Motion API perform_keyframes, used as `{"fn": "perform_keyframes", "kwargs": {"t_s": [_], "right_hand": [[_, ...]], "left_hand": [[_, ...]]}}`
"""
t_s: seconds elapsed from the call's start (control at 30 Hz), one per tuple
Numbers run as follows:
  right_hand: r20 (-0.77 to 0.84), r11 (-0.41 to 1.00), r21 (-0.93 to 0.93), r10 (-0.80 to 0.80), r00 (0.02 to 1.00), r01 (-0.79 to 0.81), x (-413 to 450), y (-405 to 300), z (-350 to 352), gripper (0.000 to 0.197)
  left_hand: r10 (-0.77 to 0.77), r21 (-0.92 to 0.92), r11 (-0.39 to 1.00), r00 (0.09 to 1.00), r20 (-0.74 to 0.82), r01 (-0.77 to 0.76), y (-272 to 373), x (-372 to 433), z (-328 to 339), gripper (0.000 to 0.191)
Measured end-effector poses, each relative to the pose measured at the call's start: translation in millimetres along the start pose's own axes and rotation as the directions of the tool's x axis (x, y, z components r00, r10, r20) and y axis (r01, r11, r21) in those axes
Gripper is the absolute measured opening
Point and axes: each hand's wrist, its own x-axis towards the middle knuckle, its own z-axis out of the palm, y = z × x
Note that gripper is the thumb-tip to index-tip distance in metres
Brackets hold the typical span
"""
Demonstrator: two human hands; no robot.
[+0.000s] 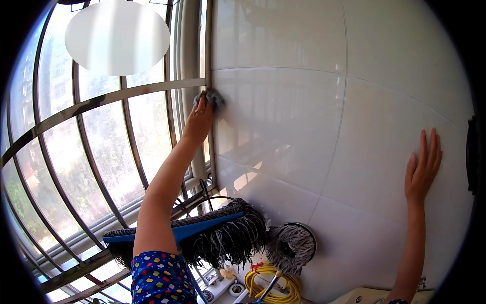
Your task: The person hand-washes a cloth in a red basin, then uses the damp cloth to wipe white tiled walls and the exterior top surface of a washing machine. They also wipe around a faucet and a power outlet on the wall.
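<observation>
My left hand [199, 121], with a ring on one finger, grips a bunched grey cloth [215, 99] against the edge where the tiled wall [281, 125] meets the window frame. The arm reaches up past metal window bars [125, 93]. At the right, my right hand [424, 167] lies with its palm side on the pale wall tiles, fingers pointing up and slightly apart, holding nothing. My left sleeve is blue with coloured spots.
Below stand a blue-framed mop [224, 235] with dark strands and a round grey mop head [290, 247] by the wall. A coiled yellow hose [252, 283], small potted plants [236, 290] and a cream-coloured surface [364, 296] are lower down. A dark object [472, 155] is at the right rim.
</observation>
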Motion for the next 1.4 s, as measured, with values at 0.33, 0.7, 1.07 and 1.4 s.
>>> {"fn": "perform_keyframes", "kwargs": {"t_s": [0.33, 0.7, 1.07, 1.4], "right_hand": [[0.016, 0.998, 0.016, 0.064, 0.998, -0.064, 3, -17, 0, 0.049], [0.075, 0.995, 0.068, 0.062, 0.995, -0.068, 1, -6, -9, 0.050], [0.141, 0.992, 0.084, 0.080, 0.987, -0.092, 5, -15, -13, 0.052], [0.130, 0.989, 0.127, 0.061, 0.990, -0.077, 2, -1, -13, 0.050]], "left_hand": [[-0.722, -0.748, 0.189, 0.607, 0.333, 0.636, 61, 64, -40, 0.046], [-0.509, -0.803, 0.590, 0.811, -0.289, 0.084, 58, 231, -136, 0.057], [-0.712, -0.877, 0.128, 0.659, 0.244, 0.463, -1, 337, -135, 0.082], [-0.285, -0.719, 0.580, 0.731, -0.620, -0.383, 137, 353, -299, 0.069]]}}
